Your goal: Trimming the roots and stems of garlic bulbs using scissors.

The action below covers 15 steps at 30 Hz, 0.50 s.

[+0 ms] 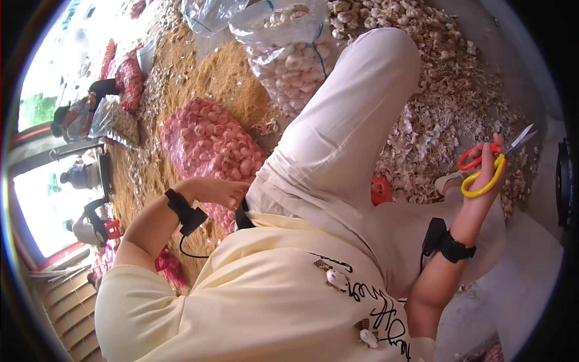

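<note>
At three o'clock, out near the rim of the view, the right hand (486, 169) is partly closed around a pair of scissors with silver metal blades, one orange handle loop and one yellow handle loop (500, 164). The blades point away toward two o'clock, their tips slightly apart. A black strap with a small box-shaped device (456, 248) circles the right wrist.

The left hand (220, 192) lies just inside nine o'clock, its fingers loosely bent against the hip of the off-white cloth trousers (338, 120). Its fingertips are partly hidden, so whether it has hold of anything I cannot tell. A similar black strap with a boxy device (186, 214) sits on the left wrist, a thin cable trailing from it.

Close to the left hand, toward ten o'clock, leans a plump pink net sack full of garlic bulbs (208, 136). At twelve o'clock, beyond the thigh, stands a clear plastic bag packed with whitish garlic bulbs (289, 63). Loose whitish garlic bulbs (401, 18) are heaped at one o'clock, and pale, papery garlic scraps (431, 127) spread over the floor toward two o'clock. A small red object (380, 190) shows beside the trousers at three o'clock, near the centre. Around ten o'clock, a co-worker in a pale top (77, 117) bends beside a whitish filled sack (114, 123).
</note>
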Tool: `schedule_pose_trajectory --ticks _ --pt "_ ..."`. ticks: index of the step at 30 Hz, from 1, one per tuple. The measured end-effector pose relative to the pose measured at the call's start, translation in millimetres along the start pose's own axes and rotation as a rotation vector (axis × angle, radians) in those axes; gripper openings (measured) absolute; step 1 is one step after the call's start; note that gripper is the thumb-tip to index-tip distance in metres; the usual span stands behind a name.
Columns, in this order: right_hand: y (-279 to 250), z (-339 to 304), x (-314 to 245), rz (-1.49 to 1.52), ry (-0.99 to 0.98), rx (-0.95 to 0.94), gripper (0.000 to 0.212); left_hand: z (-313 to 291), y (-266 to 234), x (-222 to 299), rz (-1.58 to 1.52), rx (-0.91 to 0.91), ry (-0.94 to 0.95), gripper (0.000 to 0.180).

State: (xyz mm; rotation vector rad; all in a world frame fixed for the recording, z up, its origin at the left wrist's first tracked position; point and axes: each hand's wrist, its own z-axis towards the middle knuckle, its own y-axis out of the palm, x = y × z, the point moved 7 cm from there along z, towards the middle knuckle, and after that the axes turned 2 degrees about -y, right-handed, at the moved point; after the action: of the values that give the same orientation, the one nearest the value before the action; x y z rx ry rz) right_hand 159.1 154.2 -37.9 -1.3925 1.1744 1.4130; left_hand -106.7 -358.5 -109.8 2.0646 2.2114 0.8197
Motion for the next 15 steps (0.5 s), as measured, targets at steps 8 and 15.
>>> schedule_pose_trajectory --ticks 8,15 --pt "3.2 4.3 -1.9 -0.012 0.003 -0.013 0.032 -1.4 35.7 31.1 -0.115 0.476 0.550 0.071" --pt "8.3 5.6 -12.2 -0.074 -0.091 -0.015 0.034 -4.5 -12.4 44.8 0.291 0.019 0.133 0.072"
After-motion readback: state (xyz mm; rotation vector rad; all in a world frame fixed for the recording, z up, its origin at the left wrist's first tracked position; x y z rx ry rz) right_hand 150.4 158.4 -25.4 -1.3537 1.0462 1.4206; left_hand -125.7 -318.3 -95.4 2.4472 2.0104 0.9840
